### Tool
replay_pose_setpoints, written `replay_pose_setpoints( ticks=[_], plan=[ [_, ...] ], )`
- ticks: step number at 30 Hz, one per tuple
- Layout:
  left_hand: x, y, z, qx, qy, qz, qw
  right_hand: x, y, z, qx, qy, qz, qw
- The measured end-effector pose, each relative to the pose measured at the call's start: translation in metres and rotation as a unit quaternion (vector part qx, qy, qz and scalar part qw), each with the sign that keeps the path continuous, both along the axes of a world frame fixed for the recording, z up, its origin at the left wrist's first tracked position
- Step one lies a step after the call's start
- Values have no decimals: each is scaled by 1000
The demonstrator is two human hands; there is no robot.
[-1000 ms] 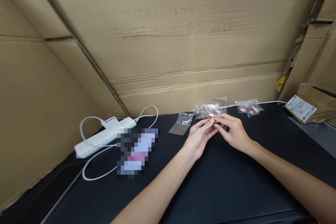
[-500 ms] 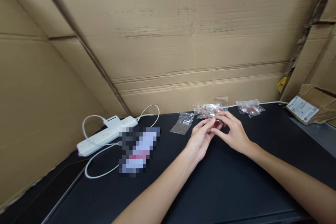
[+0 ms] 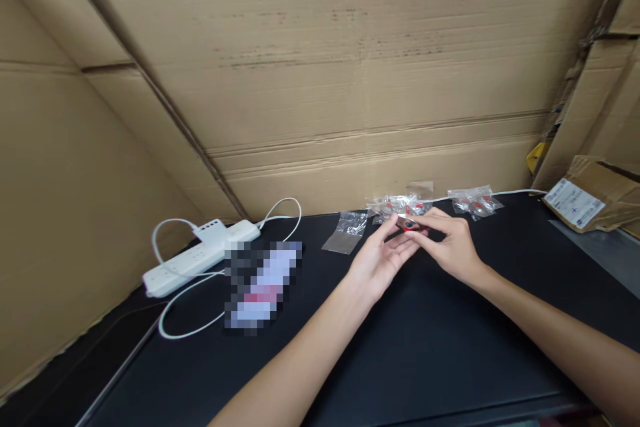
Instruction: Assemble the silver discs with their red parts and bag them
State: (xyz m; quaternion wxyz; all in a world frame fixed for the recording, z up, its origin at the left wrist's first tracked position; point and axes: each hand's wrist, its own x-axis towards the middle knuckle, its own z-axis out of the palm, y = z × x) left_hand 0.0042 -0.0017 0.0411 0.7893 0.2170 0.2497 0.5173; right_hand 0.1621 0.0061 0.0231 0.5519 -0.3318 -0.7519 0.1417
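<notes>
Head view, right hand pinching red piece, left hand spread, plastic bags behind

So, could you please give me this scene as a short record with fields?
right grip: pinches a small red-edged item
left grip: palm up, fingers open below the item; contact unclear
beyond hands: clear packets with red parts
left side: flat clear bag, white power strip
far right: cardboard package, white label
surface: black tabletop
</notes>
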Motion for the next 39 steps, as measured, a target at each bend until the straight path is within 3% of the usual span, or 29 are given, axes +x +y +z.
replay_pose_setpoints(
  ticks=[6,8,10,11,12,14,16,17,19,21,24,26,30,35,39],
  plan=[
    [-1,2,-3,13,30,-23,999,2,-1,4,28,-21,1,999],
    [-5,7,-3,51,96,-25,994,3,1,4,11,-16,-14,1000],
    [-16,14,-1,113,228,20,967,6,5,3,-22,3,-39,999],
    [-24,19,0,148,323,75,932,7,7,3,-39,18,-50,998],
    [-33,25,1,176,440,147,868,8,9,2,-58,34,-57,996],
    [-53,35,2,229,657,223,683,10,14,1,-92,60,-55,992],
    [-71,42,0,221,794,224,520,11,17,0,-119,75,-42,989],
    [-78,45,-3,198,835,204,471,11,17,-1,-128,78,-36,988],
    [-86,49,-9,158,875,154,431,11,18,-2,-140,80,-21,987],
    [-90,52,-16,140,868,133,457,11,18,-3,-149,80,-10,986],
    [-92,57,-21,135,810,135,554,11,17,-5,-158,81,-2,984],
    [-93,59,-21,146,778,139,595,10,18,-6,-161,79,1,984],
    [-87,55,-15,199,723,149,645,8,14,-5,-150,57,5,987],
    [-65,40,-3,293,631,94,712,4,5,5,-126,5,1,992],
    [-57,33,0,364,573,64,731,8,7,8,-115,-31,-20,993]
  ],
)
